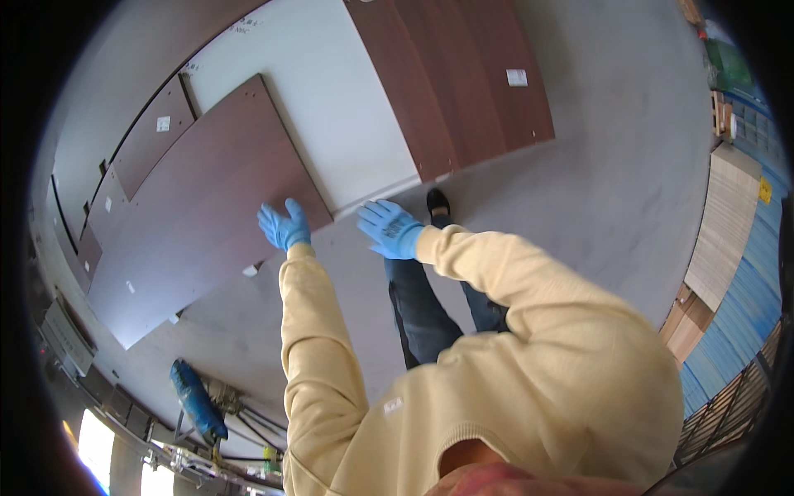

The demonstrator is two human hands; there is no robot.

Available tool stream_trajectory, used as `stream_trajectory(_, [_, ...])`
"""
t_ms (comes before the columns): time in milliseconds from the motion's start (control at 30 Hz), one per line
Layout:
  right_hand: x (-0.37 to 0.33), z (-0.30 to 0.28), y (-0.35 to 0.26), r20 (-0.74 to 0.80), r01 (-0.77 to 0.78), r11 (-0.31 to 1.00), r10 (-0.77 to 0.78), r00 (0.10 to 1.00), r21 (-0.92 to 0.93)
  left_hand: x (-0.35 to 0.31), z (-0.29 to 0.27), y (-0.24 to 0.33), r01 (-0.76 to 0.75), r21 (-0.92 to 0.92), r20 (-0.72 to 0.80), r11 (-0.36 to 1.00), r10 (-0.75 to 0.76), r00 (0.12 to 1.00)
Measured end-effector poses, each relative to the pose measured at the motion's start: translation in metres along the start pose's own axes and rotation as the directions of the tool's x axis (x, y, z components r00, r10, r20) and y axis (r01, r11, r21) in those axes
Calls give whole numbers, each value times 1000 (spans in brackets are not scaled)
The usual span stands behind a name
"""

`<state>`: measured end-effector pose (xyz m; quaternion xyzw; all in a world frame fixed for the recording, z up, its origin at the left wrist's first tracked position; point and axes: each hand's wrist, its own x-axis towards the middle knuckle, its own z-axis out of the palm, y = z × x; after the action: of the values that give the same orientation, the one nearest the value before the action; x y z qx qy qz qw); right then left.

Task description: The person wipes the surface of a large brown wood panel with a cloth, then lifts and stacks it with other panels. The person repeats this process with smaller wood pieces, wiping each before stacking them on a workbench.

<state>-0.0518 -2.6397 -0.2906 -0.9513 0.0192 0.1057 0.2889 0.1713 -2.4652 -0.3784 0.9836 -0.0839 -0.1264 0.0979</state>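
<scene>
My left hand (pixel 285 226), in a blue glove, is held over the near right part of a large reddish-brown panel (pixel 211 194). Its fingers are spread and nothing is in it; whether it touches the surface I cannot tell. Beside it, my right hand (pixel 392 229), gloved in blue too, reaches out flat with its fingers extended just short of the near edge of a white panel (pixel 322 99). That white panel lies between the large brown panel and another dark brown panel (pixel 463 83) with a small white label on the right.
Smaller brown pieces (pixel 157 128) with labels lie at the far left. A blue wrapped object (pixel 197 398) on a metal stand is at the lower left. Along the right stand light wood-grain boards (pixel 724 223) on a blue surface (pixel 728 331). Grey floor (pixel 612 182) spreads between.
</scene>
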Motion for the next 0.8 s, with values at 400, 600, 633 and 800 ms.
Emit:
stream_trajectory(400, [-325,-45,11,535,-651,745,495,685,145,-275,-16,-35,295,-406,660,865,55,749])
stream_trajectory(600, [-365,-77,59,373,-838,449,753,541,309,-342,-19,-20,341,-223,839,913,2,544])
stream_trajectory(633, [-368,-78,67,317,-833,412,787,529,369,-338,-25,-11,308,-210,831,928,4,556])
stream_trajectory(800, [-365,-109,155,35,-708,377,870,492,597,-308,-71,91,137,-305,645,943,98,758])
